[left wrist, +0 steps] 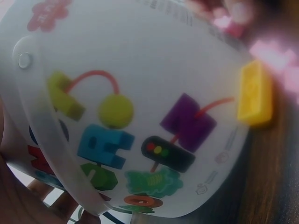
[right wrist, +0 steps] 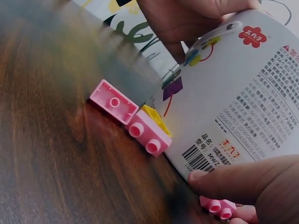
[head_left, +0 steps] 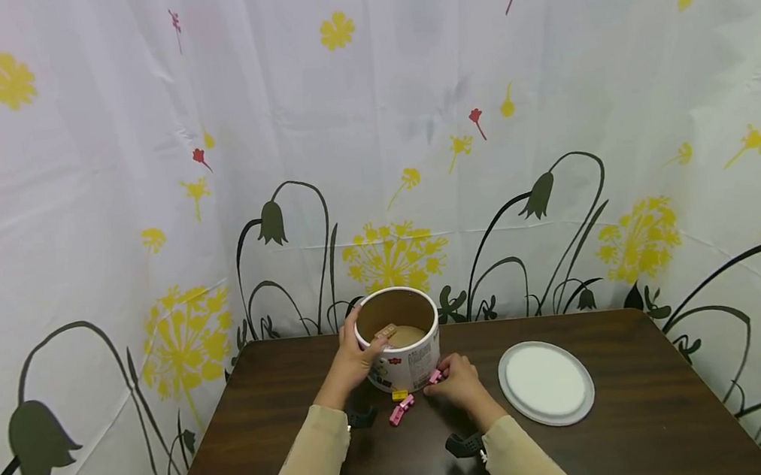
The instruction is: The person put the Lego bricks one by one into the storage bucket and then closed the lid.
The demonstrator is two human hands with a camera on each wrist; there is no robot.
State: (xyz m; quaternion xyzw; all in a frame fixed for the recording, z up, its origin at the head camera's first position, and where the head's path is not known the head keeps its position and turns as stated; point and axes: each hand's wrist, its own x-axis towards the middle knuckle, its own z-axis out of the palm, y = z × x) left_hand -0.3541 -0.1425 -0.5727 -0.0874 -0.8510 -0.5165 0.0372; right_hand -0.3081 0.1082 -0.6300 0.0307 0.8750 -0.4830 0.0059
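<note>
My left hand [head_left: 356, 351] grips the near-left rim of a white printed bucket [head_left: 415, 364], thumb over the edge. One brownish block [head_left: 386, 331] shows inside it. At the foot of the bucket, on its right side, my right hand [head_left: 457, 382] pinches a pink building block [right wrist: 218, 207] between thumb and fingers, partly covering it. A yellow block [left wrist: 254, 93] lies against the bucket's base. Beside it on the table are two more pink blocks, one with its studs [right wrist: 148, 133] showing and one with its hollow side [right wrist: 114, 101] showing.
A round white lid [head_left: 546, 383] lies flat on the dark wooden table [head_left: 629, 366] to the right. The bucket's pale handle strap [left wrist: 56, 126] hangs along its side. Behind the table's far edge hangs a white flowered curtain [head_left: 410, 114].
</note>
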